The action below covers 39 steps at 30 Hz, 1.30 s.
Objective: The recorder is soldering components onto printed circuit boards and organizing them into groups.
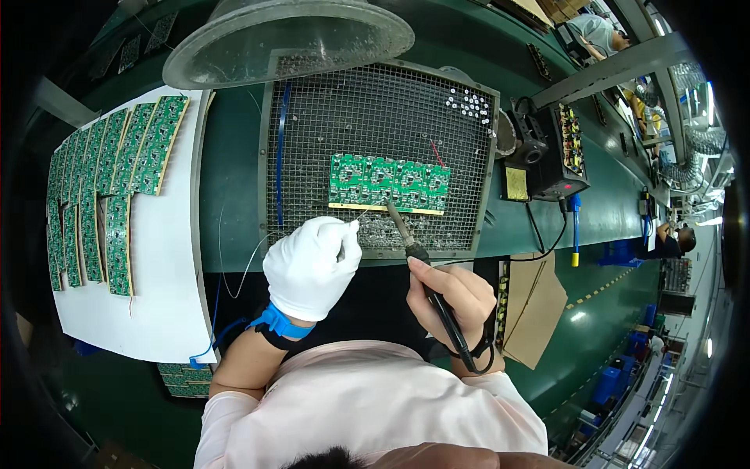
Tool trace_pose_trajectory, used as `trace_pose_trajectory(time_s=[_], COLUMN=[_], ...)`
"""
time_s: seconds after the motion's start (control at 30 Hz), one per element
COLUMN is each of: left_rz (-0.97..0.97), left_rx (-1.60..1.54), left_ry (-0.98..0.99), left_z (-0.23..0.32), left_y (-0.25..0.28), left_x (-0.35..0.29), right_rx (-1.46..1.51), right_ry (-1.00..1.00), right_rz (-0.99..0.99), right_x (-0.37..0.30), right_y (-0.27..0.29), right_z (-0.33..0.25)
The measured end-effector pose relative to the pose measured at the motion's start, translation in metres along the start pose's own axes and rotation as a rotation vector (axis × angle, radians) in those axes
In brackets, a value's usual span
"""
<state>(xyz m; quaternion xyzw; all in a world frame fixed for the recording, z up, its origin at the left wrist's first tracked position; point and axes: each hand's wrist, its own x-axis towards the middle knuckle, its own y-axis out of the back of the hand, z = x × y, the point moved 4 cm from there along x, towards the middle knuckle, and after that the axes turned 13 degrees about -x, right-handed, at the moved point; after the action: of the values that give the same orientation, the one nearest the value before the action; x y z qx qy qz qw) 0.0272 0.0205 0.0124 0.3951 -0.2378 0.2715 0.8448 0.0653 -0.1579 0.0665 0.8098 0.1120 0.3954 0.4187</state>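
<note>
A green circuit board panel [388, 181] lies on a wire-mesh tray [305, 117] in front of me. My left hand [312, 270], in a white glove with a blue wrist strap [283, 323], pinches a thin solder wire [364, 213] that reaches the panel's near edge; the rest of the wire loops off to the left. Bare-fingered, my right hand [453, 301] grips a soldering iron [401, 224] like a pen. The iron's tip meets the panel near the middle of its near edge, close to the wire's end. Whether tip and wire touch is too small to tell.
Rows of similar boards [117, 156] cover a white sheet [164, 289] at left. Overhead hangs a large round transparent hood [289, 47]. Small white parts [469, 105] sit at the tray's far right. A black box [558, 152] and yellow sponge [516, 184] stand right. People are farther right.
</note>
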Motion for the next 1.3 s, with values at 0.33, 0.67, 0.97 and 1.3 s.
trace_pose_trajectory(time_s=[0.33,0.67,0.97,1.3], left_rz=[-0.104,0.078,-0.198,-0.072], left_rx=[-0.057,-0.072,-0.042,-0.123], left_ry=[0.054,0.027,0.129,-0.058], left_z=[0.004,-0.009,-0.003,-0.013], left_y=[0.019,0.033,0.023,0.032], left_x=[0.001,-0.009,0.001,-0.009], right_rx=[0.023,0.196,0.262,0.472], right_ry=[0.01,-0.146,-0.227,-0.373], right_rz=[-0.025,0.037,0.026,0.087], right_x=[-0.002,-0.012,-0.017,-0.021], right_y=[-0.001,0.016,0.01,-0.007], right_z=[-0.003,0.014,0.018,0.019])
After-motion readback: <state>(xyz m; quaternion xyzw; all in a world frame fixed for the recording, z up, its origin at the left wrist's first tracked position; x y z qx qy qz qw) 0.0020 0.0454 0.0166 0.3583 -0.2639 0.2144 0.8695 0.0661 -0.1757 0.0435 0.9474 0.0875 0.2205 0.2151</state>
